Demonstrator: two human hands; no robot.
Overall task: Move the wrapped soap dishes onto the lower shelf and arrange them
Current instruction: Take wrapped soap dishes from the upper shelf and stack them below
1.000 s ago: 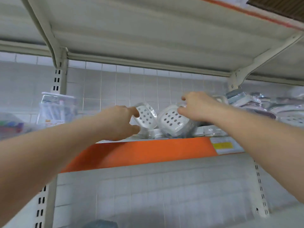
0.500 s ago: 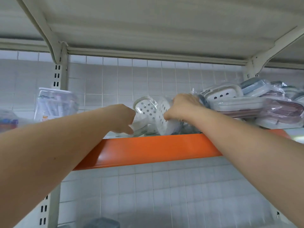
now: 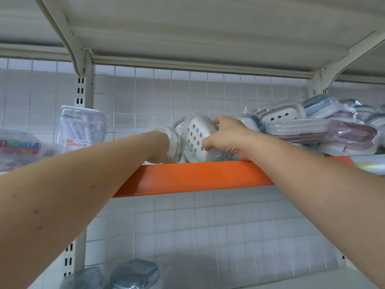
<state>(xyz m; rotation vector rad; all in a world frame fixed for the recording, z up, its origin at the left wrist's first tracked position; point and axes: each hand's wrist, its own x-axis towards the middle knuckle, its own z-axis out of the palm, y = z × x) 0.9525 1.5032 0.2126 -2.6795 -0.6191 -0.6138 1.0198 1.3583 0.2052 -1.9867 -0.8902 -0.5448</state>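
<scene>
Head view: right hand (image 3: 227, 138) grips a white perforated wrapped soap dish (image 3: 194, 138); at its 9 o'clock, left hand (image 3: 160, 147) clutches another wrapped dish (image 3: 176, 146).

The back wall (image 3: 208, 97) is covered in small, square, pale grey tiles with thin lines between them. A metal shelf (image 3: 200, 176) runs across the middle, and its front edge is bright orange. Another shelf (image 3: 187, 28) hangs above it, cream in colour, seen from below. Curved cream brackets (image 3: 70, 44) hold that top shelf up. A cream post (image 3: 83, 94) with rows of little dark slots stands on the left and goes down past the orange edge. The light is soft and even, with a grey shadow on the tiles lower down.
</scene>
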